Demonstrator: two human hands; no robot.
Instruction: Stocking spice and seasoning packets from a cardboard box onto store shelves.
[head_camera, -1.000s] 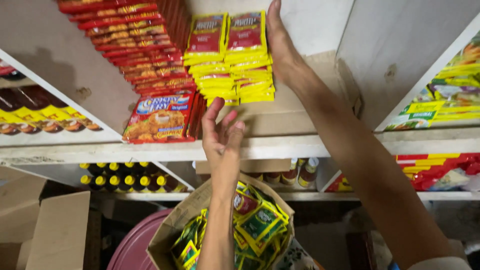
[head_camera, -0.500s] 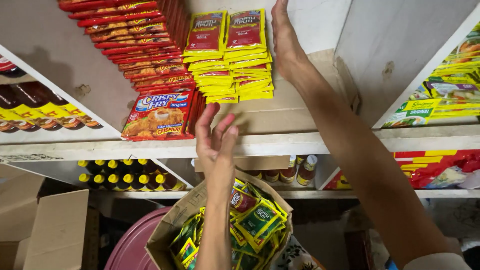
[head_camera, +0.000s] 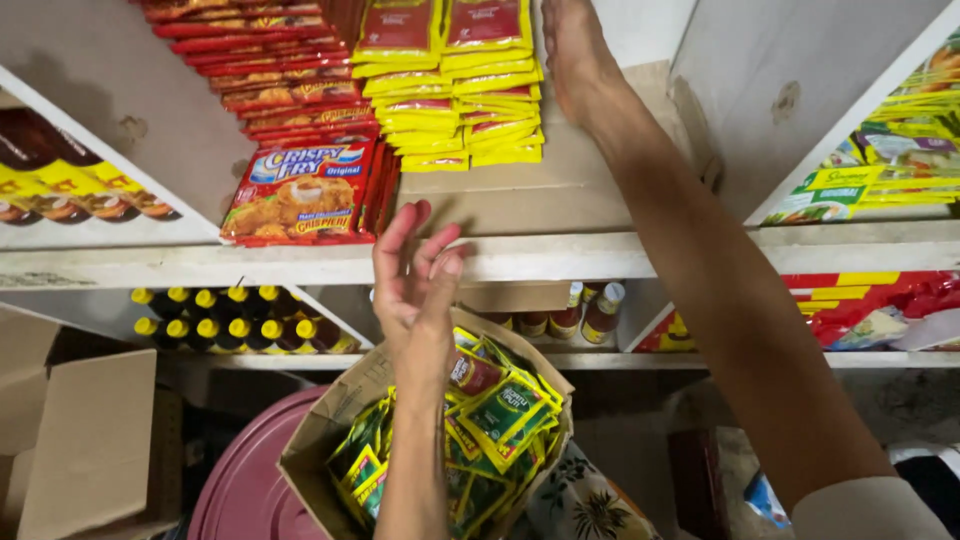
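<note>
In the head view, your left hand (head_camera: 415, 275) has dropped a little since a moment ago and hangs empty, fingers loosely spread, in front of the white shelf edge (head_camera: 600, 255), just above the open brown cardboard box of green and yellow sachets (head_camera: 500, 415). Your right hand (head_camera: 578, 55) has stayed up beside the stacked yellow and red sachets (head_camera: 455, 85), lying flat against them; whether it grips one, you cannot tell. So the shelf stack is being steadied while the box below remains full.

The shelf board is pale wood, with red flat packets (head_camera: 270, 70) and a red breading-mix packet (head_camera: 305, 195) to the left. Below stand yellow-capped dark bottles (head_camera: 225, 315); a maroon round lid (head_camera: 250, 480) lies underneath.
</note>
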